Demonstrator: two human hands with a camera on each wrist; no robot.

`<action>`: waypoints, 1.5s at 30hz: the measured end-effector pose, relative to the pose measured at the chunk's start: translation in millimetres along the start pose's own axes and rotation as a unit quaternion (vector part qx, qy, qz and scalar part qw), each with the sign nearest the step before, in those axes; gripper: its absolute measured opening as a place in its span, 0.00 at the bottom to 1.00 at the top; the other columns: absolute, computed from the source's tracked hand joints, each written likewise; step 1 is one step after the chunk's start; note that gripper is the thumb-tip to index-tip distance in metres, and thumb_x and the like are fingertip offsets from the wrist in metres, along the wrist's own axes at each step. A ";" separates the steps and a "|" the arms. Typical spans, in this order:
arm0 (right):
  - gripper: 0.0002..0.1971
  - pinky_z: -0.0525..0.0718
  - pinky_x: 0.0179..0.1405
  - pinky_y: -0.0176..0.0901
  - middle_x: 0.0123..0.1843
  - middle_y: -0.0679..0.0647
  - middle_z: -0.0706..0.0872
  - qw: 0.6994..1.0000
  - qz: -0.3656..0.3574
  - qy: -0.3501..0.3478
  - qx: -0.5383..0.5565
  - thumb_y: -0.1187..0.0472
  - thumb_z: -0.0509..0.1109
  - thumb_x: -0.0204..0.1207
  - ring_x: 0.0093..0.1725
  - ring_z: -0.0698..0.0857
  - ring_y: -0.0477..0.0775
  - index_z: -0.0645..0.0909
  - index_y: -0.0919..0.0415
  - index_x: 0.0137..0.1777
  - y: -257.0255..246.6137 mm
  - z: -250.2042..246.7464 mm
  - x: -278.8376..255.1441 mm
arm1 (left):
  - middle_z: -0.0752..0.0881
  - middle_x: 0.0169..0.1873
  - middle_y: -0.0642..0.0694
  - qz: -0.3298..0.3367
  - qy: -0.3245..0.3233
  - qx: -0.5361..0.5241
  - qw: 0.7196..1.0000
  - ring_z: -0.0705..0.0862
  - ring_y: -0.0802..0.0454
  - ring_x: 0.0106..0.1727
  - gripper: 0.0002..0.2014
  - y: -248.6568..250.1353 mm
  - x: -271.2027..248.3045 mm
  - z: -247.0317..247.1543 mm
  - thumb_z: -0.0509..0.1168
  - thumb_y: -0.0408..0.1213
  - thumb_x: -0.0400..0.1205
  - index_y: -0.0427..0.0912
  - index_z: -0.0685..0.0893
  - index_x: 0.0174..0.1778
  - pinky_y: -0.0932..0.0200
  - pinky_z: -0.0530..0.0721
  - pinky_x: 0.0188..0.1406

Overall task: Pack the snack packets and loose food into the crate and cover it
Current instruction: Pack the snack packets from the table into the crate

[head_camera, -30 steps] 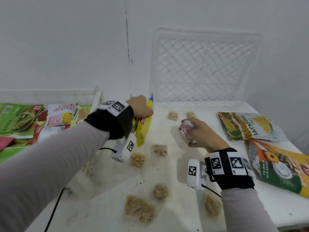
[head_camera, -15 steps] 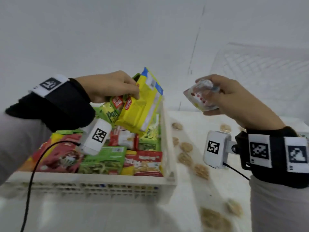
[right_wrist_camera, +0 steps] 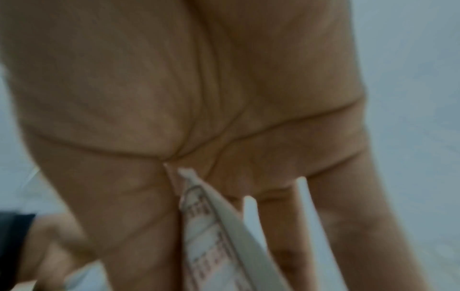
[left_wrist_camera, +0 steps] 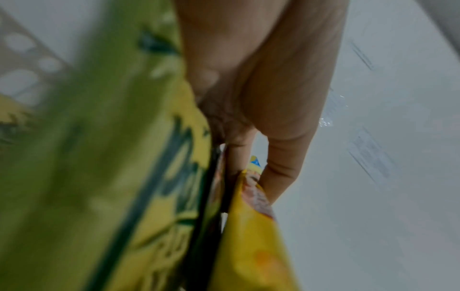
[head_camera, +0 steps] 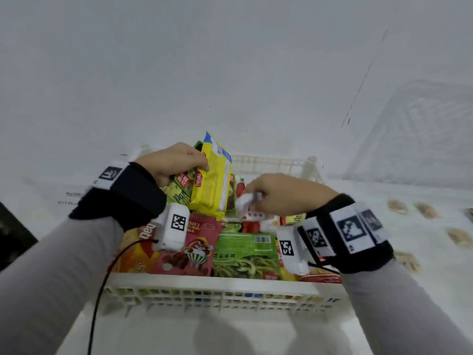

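Note:
A white plastic crate (head_camera: 212, 293) sits in front of me, filled with several colourful snack packets. My left hand (head_camera: 176, 160) is over its back half and grips a yellow packet (head_camera: 213, 180) together with a green packet (head_camera: 179, 193); in the left wrist view the yellow packet (left_wrist_camera: 254, 246) and green packet (left_wrist_camera: 104, 177) fill the frame beside the fingers (left_wrist_camera: 281, 177). My right hand (head_camera: 279, 193) hovers over the crate's right side, pinching a small white packet with red dots (head_camera: 249, 208); the white packet (right_wrist_camera: 211, 232) shows between the fingers in the right wrist view.
Loose brown snack pieces (head_camera: 458, 237) lie scattered on the white table (head_camera: 422, 278) right of the crate. A white lattice lid (head_camera: 419, 129) leans against the wall at the back right. A black cable (head_camera: 102, 290) hangs from my left wrist over the crate's front edge.
Both hands have carried their packets left from the table to above the crate. The right hand has come down and inward, close to the left hand's yellow packet.

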State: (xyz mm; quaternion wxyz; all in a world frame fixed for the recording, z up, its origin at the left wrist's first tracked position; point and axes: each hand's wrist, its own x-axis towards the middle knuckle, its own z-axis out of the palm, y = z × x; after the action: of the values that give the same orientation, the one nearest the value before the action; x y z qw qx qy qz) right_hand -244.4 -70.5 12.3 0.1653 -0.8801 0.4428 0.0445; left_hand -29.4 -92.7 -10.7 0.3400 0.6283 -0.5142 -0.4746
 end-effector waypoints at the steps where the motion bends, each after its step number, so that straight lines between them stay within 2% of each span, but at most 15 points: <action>1: 0.11 0.79 0.48 0.44 0.51 0.53 0.85 1.000 -0.007 -0.005 -0.027 0.63 0.64 0.78 0.50 0.80 0.54 0.83 0.60 0.57 -5.0 6.6 6.0 | 0.84 0.24 0.41 0.003 0.002 -0.009 1.000 0.83 0.48 0.25 0.11 -6.6 2.6 -2.7 0.66 0.25 0.77 0.36 0.81 0.27 0.55 0.85 0.35; 4: 0.12 0.81 0.42 0.46 0.51 0.57 0.85 0.991 -0.001 0.062 -0.119 0.62 0.63 0.77 0.53 0.83 0.60 0.85 0.57 0.54 -20.5 22.8 18.3 | 0.87 0.30 0.39 0.011 0.009 -0.049 0.999 0.85 0.47 0.28 0.05 -24.8 7.7 -13.3 0.65 0.24 0.77 0.33 0.85 0.38 0.54 0.87 0.37; 9: 0.14 0.75 0.36 0.45 0.56 0.56 0.74 0.970 -0.053 0.096 -0.218 0.66 0.63 0.75 0.56 0.79 0.58 0.85 0.55 0.57 -34.0 45.3 27.3 | 0.86 0.29 0.52 0.052 0.095 0.005 0.994 0.82 0.59 0.29 0.11 -33.8 14.0 -29.4 0.64 0.22 0.77 0.36 0.88 0.50 0.70 0.81 0.28; 12: 0.12 0.82 0.43 0.46 0.53 0.55 0.74 0.975 -0.092 0.030 -0.201 0.60 0.65 0.77 0.50 0.80 0.55 0.84 0.55 0.59 -33.0 53.5 25.4 | 0.85 0.41 0.45 0.076 0.146 0.056 0.985 0.78 0.57 0.35 0.17 -37.3 18.8 -41.7 0.61 0.20 0.77 0.34 0.85 0.60 0.73 0.79 0.35; 15: 0.23 0.75 0.53 0.47 0.55 0.57 0.73 0.972 -0.096 -0.103 -0.189 0.49 0.68 0.77 0.54 0.72 0.55 0.77 0.55 0.70 -28.4 59.5 20.9 | 0.84 0.59 0.38 0.073 0.174 0.087 0.978 0.83 0.43 0.53 0.20 -39.3 19.3 -50.2 0.58 0.20 0.77 0.39 0.85 0.61 0.53 0.83 0.56; 18: 0.16 0.71 0.50 0.42 0.46 0.50 0.73 0.984 -0.107 -0.068 -0.127 0.57 0.60 0.83 0.51 0.70 0.49 0.79 0.54 0.69 -21.3 53.9 25.3 | 0.83 0.61 0.37 0.091 0.194 0.085 0.973 0.85 0.42 0.43 0.21 -36.8 16.3 -52.1 0.57 0.22 0.77 0.45 0.86 0.60 0.58 0.85 0.35; 22: 0.10 0.72 0.41 0.38 0.43 0.50 0.81 0.995 -0.078 -0.046 -0.052 0.67 0.65 0.76 0.42 0.77 0.47 0.82 0.58 0.55 -17.5 52.6 33.2 | 0.85 0.55 0.31 0.123 0.210 0.049 0.969 0.78 0.55 0.21 0.21 -33.3 13.0 -51.6 0.57 0.23 0.77 0.47 0.86 0.59 0.67 0.76 0.15; 25: 0.09 0.71 0.38 0.40 0.42 0.53 0.80 0.990 -0.074 -0.091 -0.073 0.66 0.69 0.75 0.41 0.76 0.51 0.77 0.61 0.54 -19.9 61.1 37.1 | 0.83 0.61 0.39 0.169 0.172 -0.043 0.970 0.86 0.53 0.46 0.23 -28.1 9.9 -45.5 0.63 0.21 0.78 0.50 0.82 0.64 0.58 0.87 0.42; 27: 0.08 0.74 0.37 0.39 0.43 0.52 0.82 0.994 -0.054 -0.084 -0.042 0.68 0.65 0.76 0.42 0.79 0.51 0.79 0.62 0.53 -17.1 52.1 41.5 | 0.76 0.71 0.40 0.197 0.122 -0.092 0.968 0.79 0.44 0.67 0.30 -24.3 5.9 -35.4 0.66 0.21 0.77 0.58 0.76 0.69 0.46 0.81 0.63; 29: 0.10 0.78 0.39 0.35 0.45 0.53 0.85 0.999 -0.006 -0.016 0.045 0.69 0.60 0.79 0.44 0.84 0.51 0.81 0.63 0.54 -10.5 34.6 46.4 | 0.69 0.77 0.42 0.215 0.070 -0.130 0.965 0.74 0.39 0.72 0.36 -21.9 3.3 -22.5 0.67 0.21 0.77 0.67 0.72 0.69 0.40 0.78 0.67; 32: 0.14 0.86 0.41 0.45 0.54 0.58 0.85 0.945 0.072 0.137 0.288 0.54 0.59 0.84 0.45 0.87 0.57 0.77 0.65 0.56 -1.7 11.9 49.2 | 0.72 0.74 0.44 0.235 0.035 -0.188 0.953 0.81 0.45 0.66 0.37 -21.5 3.9 -4.5 0.68 0.19 0.74 0.64 0.72 0.70 0.47 0.84 0.61; 34: 0.17 0.89 0.41 0.49 0.57 0.58 0.82 0.889 0.103 0.158 0.417 0.48 0.63 0.81 0.44 0.85 0.55 0.74 0.63 0.56 0.1 6.2 49.6 | 0.79 0.66 0.44 0.222 0.025 -0.230 0.947 0.85 0.47 0.60 0.36 -23.4 6.1 4.3 0.70 0.18 0.72 0.59 0.74 0.69 0.49 0.86 0.55; 39: 0.07 0.84 0.48 0.63 0.44 0.66 0.84 0.811 0.109 0.188 0.544 0.72 0.69 0.76 0.40 0.85 0.62 0.73 0.65 0.45 3.8 3.4 47.2 | 0.83 0.60 0.44 0.185 -0.006 -0.223 0.957 0.86 0.46 0.57 0.30 -28.8 13.0 16.9 0.71 0.19 0.71 0.51 0.79 0.65 0.53 0.89 0.47; 42: 0.10 0.85 0.39 0.58 0.46 0.67 0.83 0.794 0.140 0.180 0.563 0.76 0.63 0.78 0.37 0.84 0.59 0.69 0.63 0.41 16.4 1.0 40.7 | 0.79 0.68 0.44 0.181 -0.042 -0.205 0.961 0.77 0.41 0.70 0.26 -31.2 16.6 19.4 0.65 0.19 0.77 0.56 0.82 0.61 0.45 0.80 0.66; 45: 0.10 0.86 0.33 0.52 0.61 0.71 0.79 0.823 0.222 0.196 0.485 0.78 0.59 0.79 0.37 0.83 0.58 0.68 0.62 0.50 38.4 -3.3 30.3 | 0.73 0.72 0.50 0.175 -0.018 -0.167 0.970 0.68 0.44 0.77 0.29 -35.4 20.4 19.6 0.60 0.16 0.79 0.60 0.83 0.57 0.42 0.73 0.72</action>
State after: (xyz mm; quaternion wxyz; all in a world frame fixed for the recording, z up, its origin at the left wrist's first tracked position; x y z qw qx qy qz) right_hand -256.7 -116.0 -1.0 0.4664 -0.5546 0.6137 -0.3137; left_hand -36.1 -102.8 -54.4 0.5082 0.4544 -0.5356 -0.4984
